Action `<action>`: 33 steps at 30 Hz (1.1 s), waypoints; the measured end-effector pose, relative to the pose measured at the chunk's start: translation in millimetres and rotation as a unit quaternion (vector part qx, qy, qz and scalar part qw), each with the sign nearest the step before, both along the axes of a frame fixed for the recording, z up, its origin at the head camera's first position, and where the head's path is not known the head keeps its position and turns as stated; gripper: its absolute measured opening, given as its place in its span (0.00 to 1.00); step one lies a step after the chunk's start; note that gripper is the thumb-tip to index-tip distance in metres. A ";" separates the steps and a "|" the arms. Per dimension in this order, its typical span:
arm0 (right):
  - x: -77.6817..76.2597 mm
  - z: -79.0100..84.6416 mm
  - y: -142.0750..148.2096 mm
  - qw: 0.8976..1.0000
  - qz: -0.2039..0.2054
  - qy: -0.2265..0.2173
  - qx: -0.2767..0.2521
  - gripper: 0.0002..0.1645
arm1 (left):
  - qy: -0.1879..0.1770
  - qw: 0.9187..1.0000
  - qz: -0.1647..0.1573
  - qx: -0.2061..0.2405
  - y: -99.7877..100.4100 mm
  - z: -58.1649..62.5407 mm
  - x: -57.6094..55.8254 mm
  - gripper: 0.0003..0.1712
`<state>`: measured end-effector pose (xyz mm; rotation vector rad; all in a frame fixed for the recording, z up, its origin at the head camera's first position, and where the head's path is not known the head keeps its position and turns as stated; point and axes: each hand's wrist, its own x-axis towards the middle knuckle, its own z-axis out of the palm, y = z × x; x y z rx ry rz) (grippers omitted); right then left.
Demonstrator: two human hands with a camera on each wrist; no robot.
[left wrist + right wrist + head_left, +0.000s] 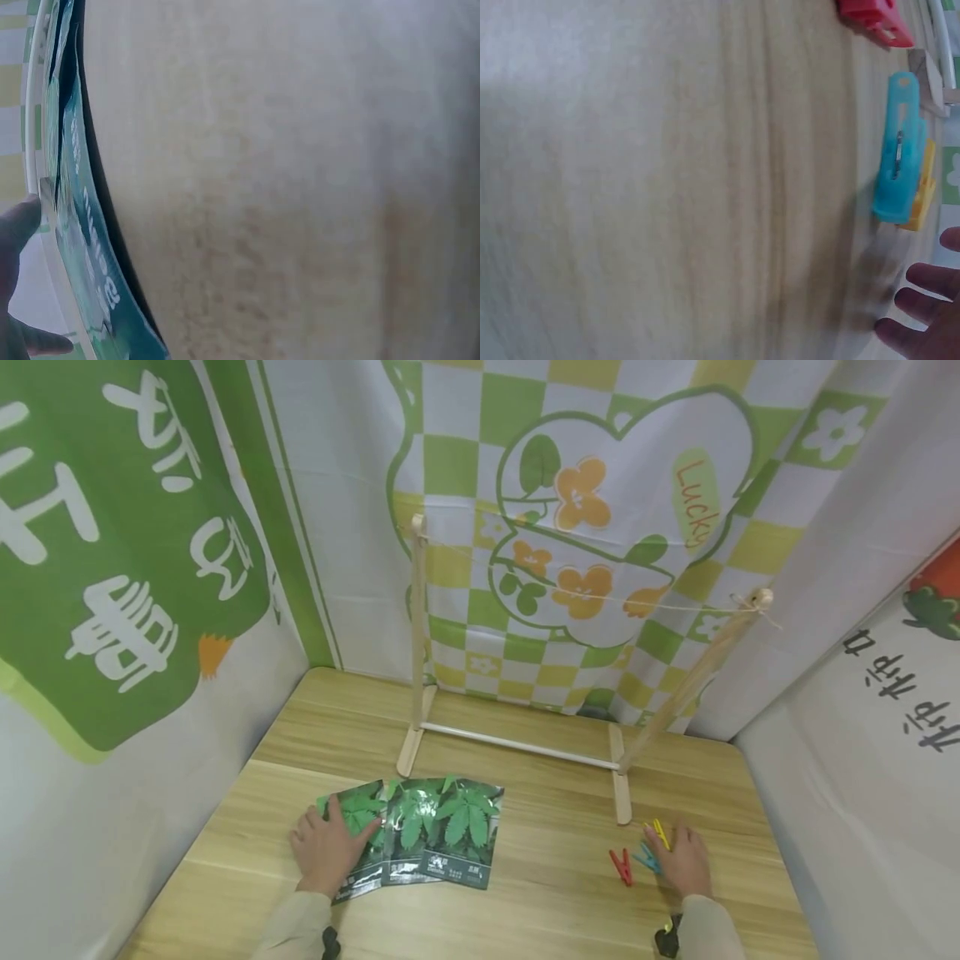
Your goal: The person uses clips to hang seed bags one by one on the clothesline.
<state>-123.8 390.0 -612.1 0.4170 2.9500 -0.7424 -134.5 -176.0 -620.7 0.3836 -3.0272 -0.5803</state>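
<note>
In the head view, the left hand (327,850) lies spread on the leftmost leaf-print packet (366,810) on the surface (555,893); pushing could skew it. In the right wrist view, the right hand (939,322), empty, is beside the blue clothespin (897,157) and yellow clothespin (923,199); clumsy pinching could scatter them.

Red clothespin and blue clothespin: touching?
Apart. The right wrist view shows a strip of bare tabletop between the red clothespin and the blue clothespin.
</note>
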 end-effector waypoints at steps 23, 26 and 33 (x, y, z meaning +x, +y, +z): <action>3.0 -7.1 -1.1 0.996 -0.037 0.069 0.031 0.30 | -0.011 0.999 0.007 0.037 -6.4 5.4 -4.6 0.50; 2.7 -8.2 -2.0 0.996 -0.044 0.074 0.031 0.30 | -0.003 0.999 0.035 0.027 -7.1 6.0 -4.5 0.49; -0.3 -8.2 -8.6 0.994 -0.048 0.088 0.043 0.31 | 0.001 0.999 0.045 0.017 -10.0 2.9 -4.9 0.49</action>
